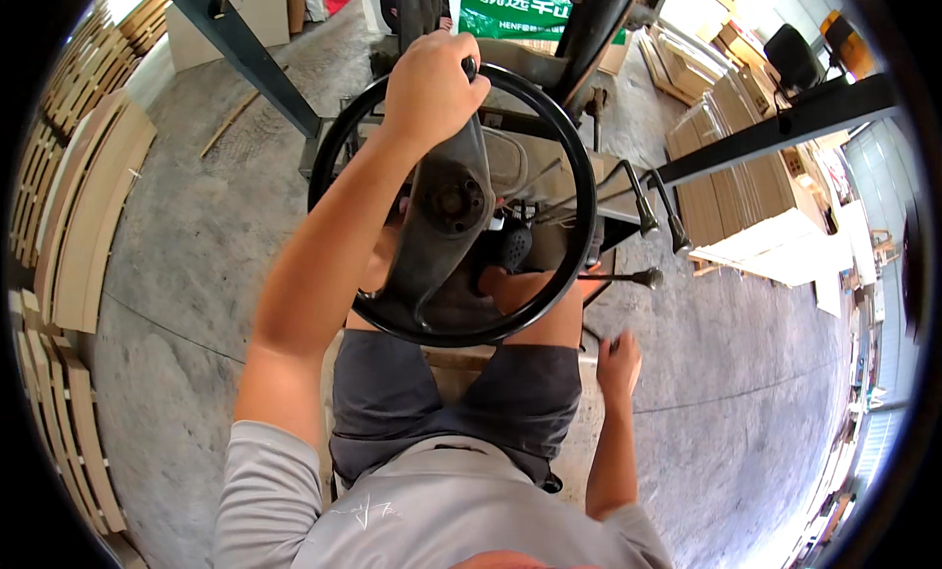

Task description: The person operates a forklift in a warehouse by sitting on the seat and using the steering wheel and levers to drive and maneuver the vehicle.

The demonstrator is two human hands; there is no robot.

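Note:
My left hand (432, 88) is closed at the top of a black steering wheel (586, 177), around a black knob (470, 69) on its rim that shows beside the fingers. The wheel's dark worn hub (453, 204) is in front of my lap. Low on the right, beside my thigh, my right hand (619, 365) is closed on a lever whose dark end (615, 345) shows between the fingers; its outline is slightly blurred. Several levers with black knobs, one of them a horizontal lever (646, 278), stick out right of the wheel.
Dark metal posts (250, 59) and a bar (775, 132) frame the vehicle. Stacked boards (93, 206) and pallets (74, 422) line the left side. Wrapped board stacks (736, 167) stand at the right. Ahead hangs a green banner (510, 10). A thin wood strip (231, 123) lies on the concrete floor.

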